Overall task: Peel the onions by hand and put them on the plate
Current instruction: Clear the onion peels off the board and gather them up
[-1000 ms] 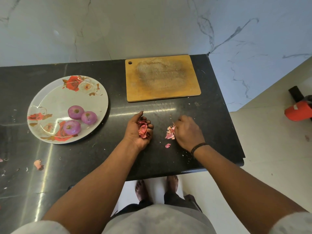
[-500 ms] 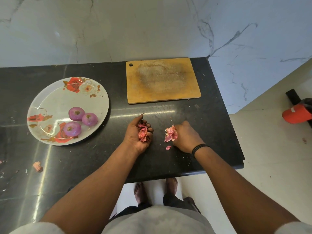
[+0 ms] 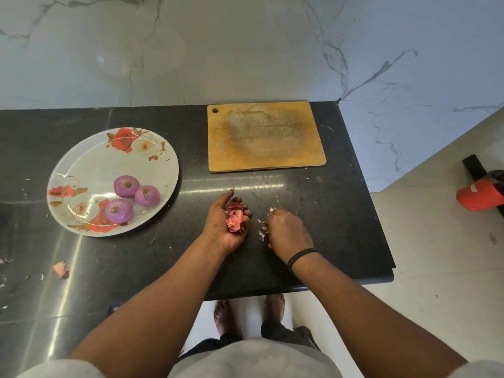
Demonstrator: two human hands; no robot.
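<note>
Three peeled purple onions lie together on the white floral plate at the left of the black counter. My left hand rests palm up on the counter and cups a clump of pink onion peels in its curled fingers. Just to its right, my right hand lies knuckles up, its fingers curled down over small peel scraps; the back of the hand hides the fingertips.
A worn wooden cutting board lies behind my hands near the marble wall. A loose peel and crumbs lie at the front left. The counter's edge is close on the right; a red object stands on the floor.
The pink clump that my right hand held up is gone from it; that hand has dropped onto the counter over small scraps. My left hand still cups its peels.
</note>
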